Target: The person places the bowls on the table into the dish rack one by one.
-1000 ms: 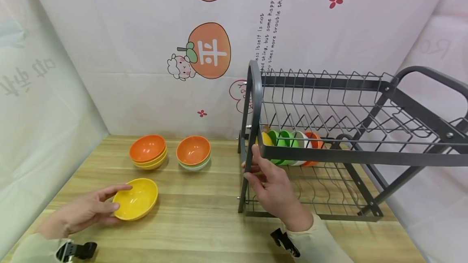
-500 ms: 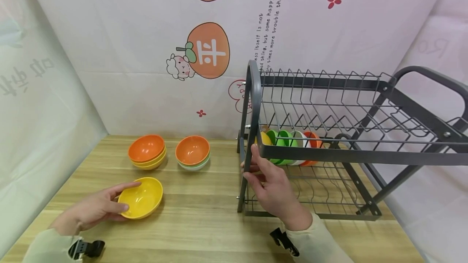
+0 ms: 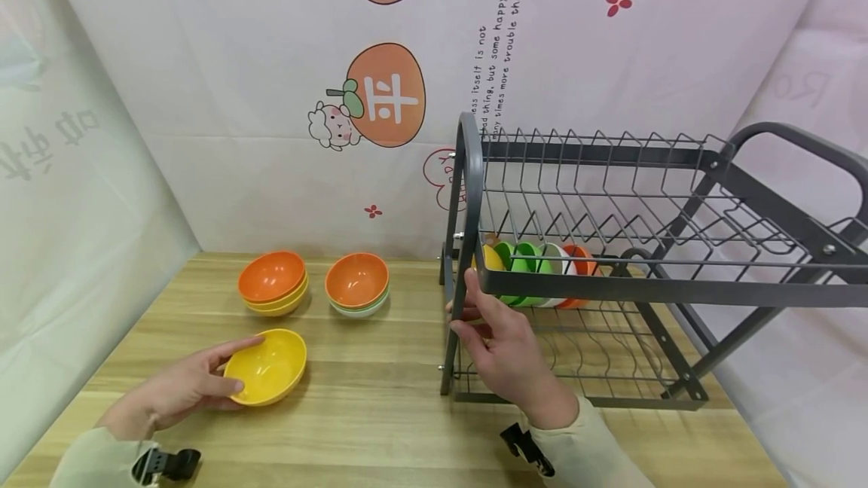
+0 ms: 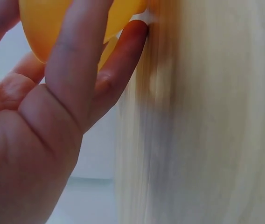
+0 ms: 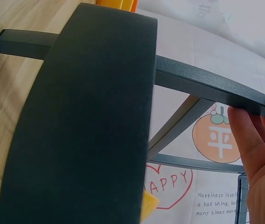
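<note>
My left hand (image 3: 186, 390) pinches the left rim of a yellow bowl (image 3: 274, 371), thumb at the near side and fingers around the outer wall. Its mouth faces up, slightly tilted toward the right. In the left wrist view, the curved fingers (image 4: 79, 56) lie along the bowl (image 4: 41, 28), close to the wooden tabletop. Whether the bowl's base touches the table is hidden. On the other side, my right hand (image 3: 511, 356) grips the front left post of a dark grey two-tier dish rack (image 3: 475, 194). The right wrist view has fingers and thumb around that post (image 5: 198, 79).
Behind the yellow bowl stand two stacks: an orange bowl (image 3: 273, 277) over yellow ones, and another orange bowl (image 3: 357, 281) over green and white ones. Yellow, green (image 3: 525, 266), white and orange dishes stand on edge in the rack's lower tier. A printed cloth (image 3: 271, 172) hangs behind.
My left hand has moved a little to the right with the yellow bowl, slowing in the last half second. The right hand stays on the rack post.
</note>
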`<control>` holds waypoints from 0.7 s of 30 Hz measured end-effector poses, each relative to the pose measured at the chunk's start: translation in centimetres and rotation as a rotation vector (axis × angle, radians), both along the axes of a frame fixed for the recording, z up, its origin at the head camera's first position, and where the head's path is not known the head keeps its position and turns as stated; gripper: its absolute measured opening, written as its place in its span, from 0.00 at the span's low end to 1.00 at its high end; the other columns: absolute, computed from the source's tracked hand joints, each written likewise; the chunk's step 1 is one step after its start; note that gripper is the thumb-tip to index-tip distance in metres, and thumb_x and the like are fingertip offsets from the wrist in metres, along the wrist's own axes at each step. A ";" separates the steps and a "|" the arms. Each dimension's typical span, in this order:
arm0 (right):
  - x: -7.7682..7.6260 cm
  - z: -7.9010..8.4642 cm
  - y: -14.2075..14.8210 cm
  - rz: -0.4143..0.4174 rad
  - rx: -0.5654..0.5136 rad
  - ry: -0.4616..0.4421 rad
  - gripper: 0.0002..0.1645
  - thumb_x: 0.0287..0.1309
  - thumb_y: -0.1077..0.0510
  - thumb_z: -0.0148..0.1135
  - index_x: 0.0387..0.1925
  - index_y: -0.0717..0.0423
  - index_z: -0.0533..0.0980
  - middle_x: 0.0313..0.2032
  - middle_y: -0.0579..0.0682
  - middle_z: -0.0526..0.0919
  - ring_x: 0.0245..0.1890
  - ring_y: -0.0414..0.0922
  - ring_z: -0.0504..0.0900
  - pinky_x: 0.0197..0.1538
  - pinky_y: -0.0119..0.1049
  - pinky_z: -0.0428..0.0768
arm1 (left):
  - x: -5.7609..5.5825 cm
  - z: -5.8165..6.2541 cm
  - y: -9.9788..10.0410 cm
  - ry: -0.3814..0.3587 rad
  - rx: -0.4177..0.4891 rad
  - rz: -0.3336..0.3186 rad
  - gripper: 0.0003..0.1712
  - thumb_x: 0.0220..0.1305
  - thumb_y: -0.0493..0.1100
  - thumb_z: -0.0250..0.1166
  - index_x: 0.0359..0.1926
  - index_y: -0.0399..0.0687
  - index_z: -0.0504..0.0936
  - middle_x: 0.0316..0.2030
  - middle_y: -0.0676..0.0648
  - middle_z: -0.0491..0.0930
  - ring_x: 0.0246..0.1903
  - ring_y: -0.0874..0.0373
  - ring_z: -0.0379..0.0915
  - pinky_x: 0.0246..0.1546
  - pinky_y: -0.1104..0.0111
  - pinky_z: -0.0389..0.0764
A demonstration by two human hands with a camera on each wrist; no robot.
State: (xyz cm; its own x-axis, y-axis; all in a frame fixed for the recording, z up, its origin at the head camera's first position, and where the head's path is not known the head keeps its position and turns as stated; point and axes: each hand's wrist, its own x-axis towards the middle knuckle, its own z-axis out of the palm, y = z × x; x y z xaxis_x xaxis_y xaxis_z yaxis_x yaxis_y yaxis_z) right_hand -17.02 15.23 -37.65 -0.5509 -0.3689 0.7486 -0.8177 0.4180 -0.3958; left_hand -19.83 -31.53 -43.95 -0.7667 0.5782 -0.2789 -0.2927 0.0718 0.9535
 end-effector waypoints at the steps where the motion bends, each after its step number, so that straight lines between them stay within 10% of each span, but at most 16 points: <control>1: 0.0 0.0 0.0 -0.001 0.000 0.001 0.60 0.52 0.77 0.68 0.79 0.52 0.48 0.46 0.53 0.81 0.39 0.46 0.84 0.42 0.34 0.86 | 0.0 0.0 0.2 0.009 -0.005 0.002 0.46 0.65 0.27 0.60 0.78 0.42 0.49 0.68 0.18 0.25 0.52 0.44 0.73 0.55 0.48 0.78; 11: 0.1 -0.1 -0.1 -0.013 -0.003 -0.017 0.59 0.54 0.76 0.68 0.79 0.51 0.48 0.46 0.53 0.81 0.40 0.45 0.84 0.41 0.34 0.86 | 1.3 1.2 3.1 0.080 -0.074 -0.033 0.47 0.64 0.31 0.64 0.77 0.35 0.46 0.69 0.19 0.28 0.47 0.39 0.77 0.48 0.48 0.82; 21: 0.1 -0.2 -0.1 -0.018 -0.009 -0.017 0.58 0.53 0.77 0.67 0.79 0.53 0.49 0.47 0.55 0.81 0.41 0.46 0.83 0.41 0.34 0.86 | 2.7 3.8 6.6 0.156 -0.095 -0.052 0.45 0.65 0.31 0.64 0.76 0.32 0.49 0.58 0.24 0.66 0.45 0.37 0.78 0.47 0.46 0.82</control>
